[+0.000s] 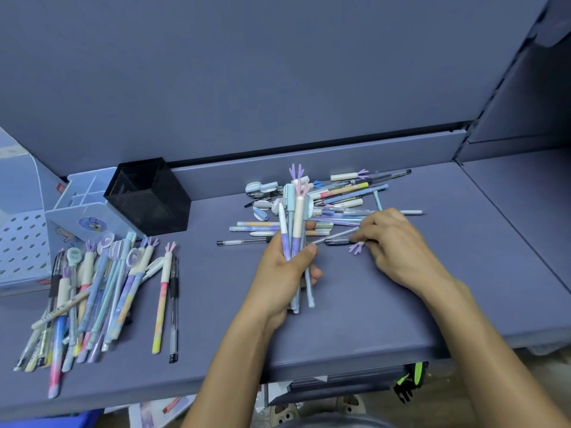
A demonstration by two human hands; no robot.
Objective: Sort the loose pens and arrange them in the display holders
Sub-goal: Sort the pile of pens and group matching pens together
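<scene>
A grey-blue shelf (386, 304) is seen carrying everything. At its far left a white perforated tray (21, 242) is placed, with a pale blue compartment holder (83, 208) just beside it and a black mesh holder (154, 199) touching that one's right side. In front of these holders a sorted pile of pens (92, 298) is laid out roughly parallel, caps toward the back. A loose heap of pens (333, 199) is scattered mid-shelf, near the back wall. At the heap's near edge a bundle of pens (295, 230) is held upright in the left hand (287, 273), its fingers wrapped tightly round the barrels. The right hand (392, 239) is lowered onto the heap's near right edge, its fingers curled down on a lilac-topped pen (357, 248) lying flat there.
</scene>
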